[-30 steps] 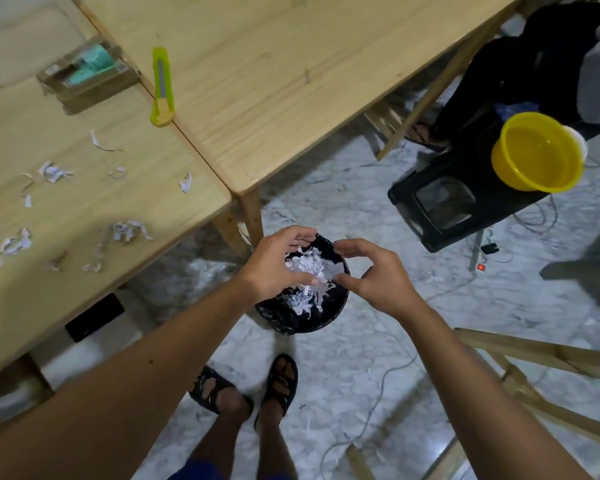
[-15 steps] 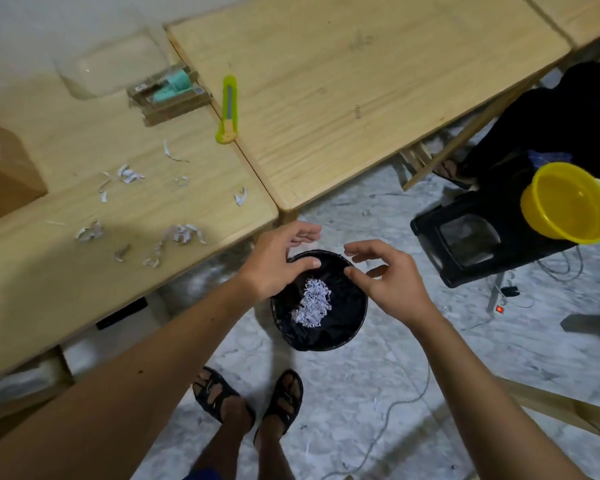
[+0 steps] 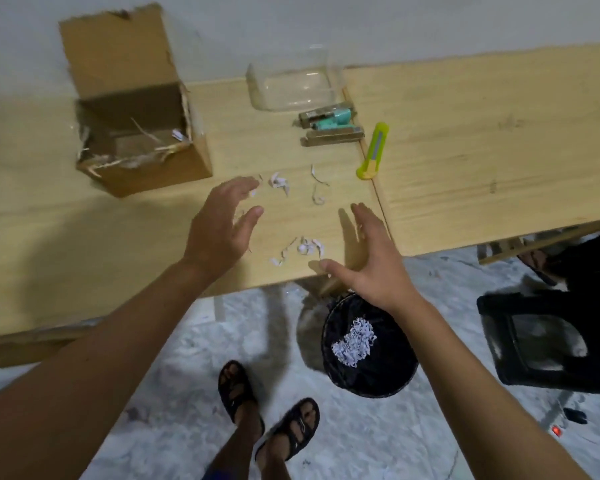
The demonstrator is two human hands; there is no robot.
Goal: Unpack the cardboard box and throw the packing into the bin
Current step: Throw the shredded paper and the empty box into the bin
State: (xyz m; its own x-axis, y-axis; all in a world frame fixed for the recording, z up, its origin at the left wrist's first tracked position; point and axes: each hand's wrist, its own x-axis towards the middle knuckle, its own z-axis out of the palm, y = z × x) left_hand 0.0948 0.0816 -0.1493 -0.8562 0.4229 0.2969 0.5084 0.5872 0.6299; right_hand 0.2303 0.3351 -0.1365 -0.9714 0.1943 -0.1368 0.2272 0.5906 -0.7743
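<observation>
Head view, looking down past two bare forearms: left hand (image 3: pixel 224 223) spread wide over the wooden table (image 3: pixel 84 237), fingers loose, nothing held; right hand (image 3: pixel 368 258) likewise flat and open, empty, thumb reaching toward the table's front edge. Both palms facing inward on either side of the scattered paper shreds (image 3: pixel 309 245), apparently so as to rake them together into one pinch or sweep.

Cardboard box (image 3: pixel 132 109) back left on the table, flaps up, nearly emptied, only a few straw-like strands and one scrap left inside. Bin (image 3: pixel 369 344) on the floor just below the table edge, under the right wrist, black-lined, a clump of shredded paper already in it; probably parked there so that scraps can be dropped straight off the edge.

Unpacked goods set apart toward the wall: clear plastic container (image 3: pixel 291 84), teal item in its brown packaging (image 3: pixel 329 124), green utility knife (image 3: pixel 373 150) just beside, well clear of the shreds. More shreds (image 3: pixel 279 181) further back, near the left fingertips. Judged nearly done; loose bits remaining.
</observation>
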